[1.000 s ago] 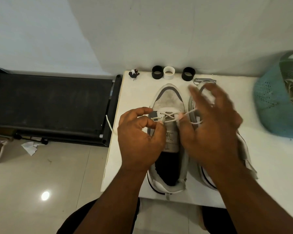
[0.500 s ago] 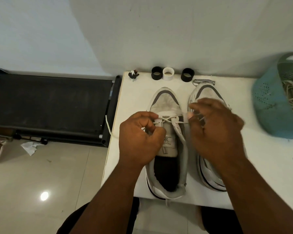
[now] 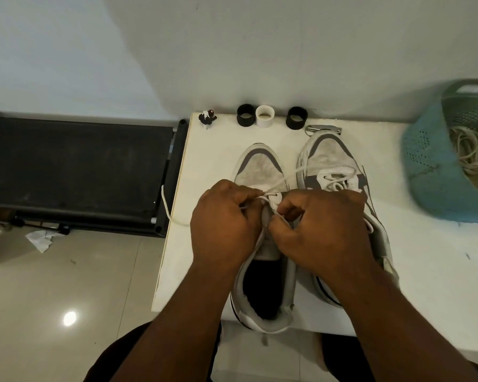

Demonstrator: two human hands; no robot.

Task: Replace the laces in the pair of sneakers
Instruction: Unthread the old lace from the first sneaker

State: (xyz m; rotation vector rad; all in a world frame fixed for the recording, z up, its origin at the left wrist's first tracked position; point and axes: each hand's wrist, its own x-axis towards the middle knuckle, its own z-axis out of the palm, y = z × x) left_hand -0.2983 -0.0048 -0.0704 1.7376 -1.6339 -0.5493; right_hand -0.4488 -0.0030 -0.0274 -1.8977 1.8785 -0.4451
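Two white and grey sneakers stand side by side on the white table (image 3: 425,271), toes pointing away from me. Over the left sneaker (image 3: 260,172) my left hand (image 3: 224,224) pinches the white lace (image 3: 269,195) at the lower eyelets. My right hand (image 3: 320,227) is closed on the same lace from the other side, fingertips at the tongue. One lace end runs off to the left over the table edge (image 3: 166,208), the other toward the right sneaker (image 3: 330,158), which has a lace through its lowest eyelets. My hands hide the middle of both shoes.
Two black rings (image 3: 245,115) and a white ring (image 3: 265,116) stand at the table's back edge beside a small figurine (image 3: 208,117) and a metal clip (image 3: 323,129). A teal basket (image 3: 442,166) holding cords lies at the right. A black treadmill (image 3: 75,166) is left of the table.
My right hand came down from above the right sneaker and closed on the lace at the left sneaker's tongue. My left hand stayed pinched at the eyelets.
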